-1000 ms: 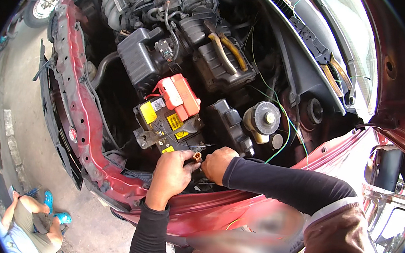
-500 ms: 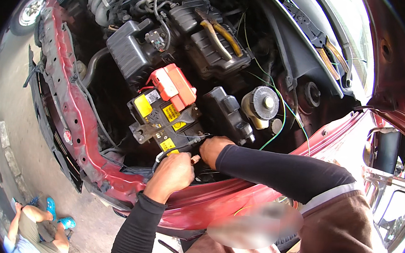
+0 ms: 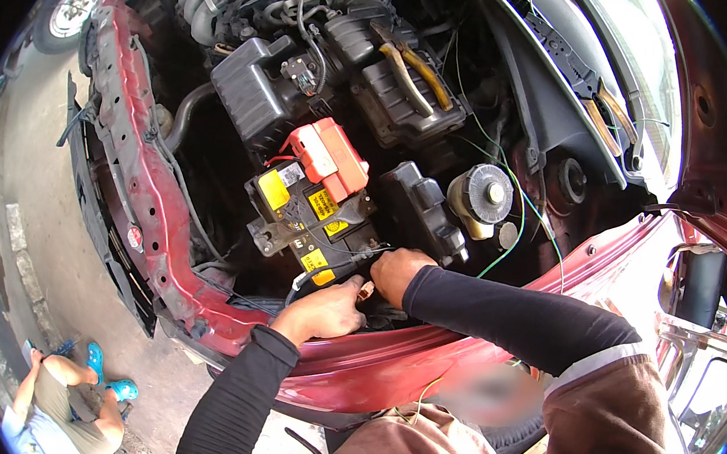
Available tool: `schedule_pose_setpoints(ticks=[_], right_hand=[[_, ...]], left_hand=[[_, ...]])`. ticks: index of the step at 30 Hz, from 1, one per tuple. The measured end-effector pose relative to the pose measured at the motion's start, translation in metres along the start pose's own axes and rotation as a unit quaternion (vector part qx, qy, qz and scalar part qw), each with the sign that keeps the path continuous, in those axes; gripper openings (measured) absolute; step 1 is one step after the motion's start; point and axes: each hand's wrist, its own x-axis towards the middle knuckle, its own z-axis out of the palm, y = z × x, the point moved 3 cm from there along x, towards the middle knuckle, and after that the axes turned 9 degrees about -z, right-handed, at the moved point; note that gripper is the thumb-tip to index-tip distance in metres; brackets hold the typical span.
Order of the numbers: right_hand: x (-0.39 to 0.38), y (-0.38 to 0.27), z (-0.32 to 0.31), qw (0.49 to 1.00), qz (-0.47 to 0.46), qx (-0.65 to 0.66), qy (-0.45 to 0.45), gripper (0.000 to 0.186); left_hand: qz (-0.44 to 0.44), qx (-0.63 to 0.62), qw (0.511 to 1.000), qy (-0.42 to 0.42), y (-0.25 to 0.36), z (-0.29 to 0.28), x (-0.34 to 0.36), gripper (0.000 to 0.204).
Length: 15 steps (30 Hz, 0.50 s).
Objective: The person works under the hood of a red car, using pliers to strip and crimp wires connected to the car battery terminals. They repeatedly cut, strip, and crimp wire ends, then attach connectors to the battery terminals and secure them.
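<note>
Both my hands work at the near end of a car battery (image 3: 345, 258) with yellow labels. My left hand (image 3: 327, 309) lies beside the battery's near corner, fingers curled in. A small copper-brown piece (image 3: 365, 291) shows at its fingertips; what it is I cannot tell. Close by, my right hand (image 3: 400, 276) is closed at the battery's right corner, its fingertips hidden. A thin dark wire (image 3: 340, 247) runs over the battery top toward it. A red terminal cover (image 3: 326, 158) sits on the battery's far end.
Yellow-handled pliers (image 3: 408, 78) rest on a black engine cover. More pliers (image 3: 602, 110) lie near the windscreen. Green wires (image 3: 518, 207) cross the bay's right side. A black fuse box (image 3: 422, 206) and round-capped reservoir (image 3: 485, 195) stand right of the battery. Another person (image 3: 66, 408) is at lower left.
The view has shifted, so the engine bay appears slightly farther right and lower. My left hand has turned flatter beside the battery corner. My right hand stays at the same corner.
</note>
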Motion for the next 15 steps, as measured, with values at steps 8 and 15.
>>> schedule_pose_setpoints(ticks=[8, 15], right_hand=[[-0.003, 0.004, 0.002, 0.999, -0.007, 0.025, 0.020, 0.021], [0.000, 0.004, 0.003, 1.000, 0.016, 0.006, 0.003, 0.025]], left_hand=[[-0.017, 0.178, 0.981, 0.082, 0.001, 0.014, -0.002, 0.038], [0.009, 0.223, 0.975, 0.014, -0.015, 0.036, 0.033, 0.030]])
